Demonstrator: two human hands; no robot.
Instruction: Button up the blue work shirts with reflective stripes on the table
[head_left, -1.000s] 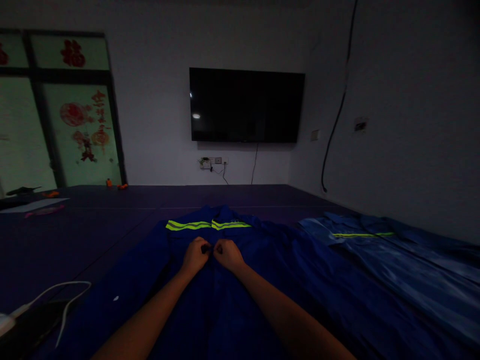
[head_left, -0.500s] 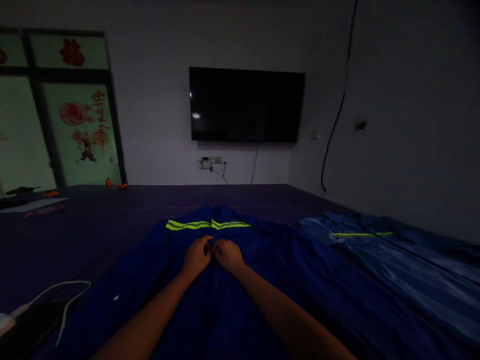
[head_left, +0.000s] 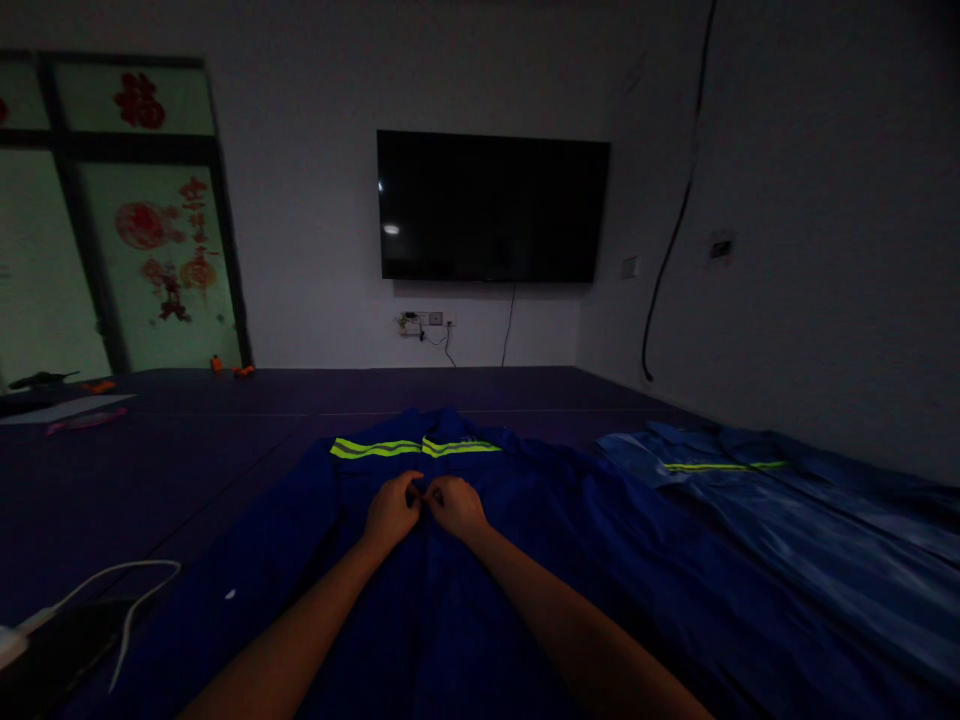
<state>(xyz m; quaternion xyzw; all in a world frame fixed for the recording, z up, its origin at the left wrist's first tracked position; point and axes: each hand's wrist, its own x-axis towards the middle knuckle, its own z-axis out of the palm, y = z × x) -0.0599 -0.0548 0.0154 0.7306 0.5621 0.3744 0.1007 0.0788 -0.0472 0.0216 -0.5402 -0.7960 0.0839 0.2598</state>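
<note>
A dark blue work jacket [head_left: 480, 590] lies spread out, front side up, with a yellow-green and grey reflective stripe [head_left: 379, 449] across its chest. Both hands are at its front opening, just below the stripe. The fingers of my left hand [head_left: 394, 510] are curled and pinched at the jacket's front edge. My right hand [head_left: 456, 507] is closed too, its thumb and fingertips pressed together at the same edge, close beside the left. Dim light and the fingers hide whatever small part lies between the fingertips.
A second, lighter blue garment [head_left: 810, 530] with a yellow stripe lies to the right. On the left are a white charging cable [head_left: 112, 572], a dark flat object [head_left: 71, 650], a pink item [head_left: 88, 420] and small orange objects [head_left: 244, 371]. A black cable [head_left: 667, 270] hangs along the right wall.
Hardly anything differs. Both hands stay at the same spot on the jacket front, with only a slight shift of the fingers and of the camera view.
</note>
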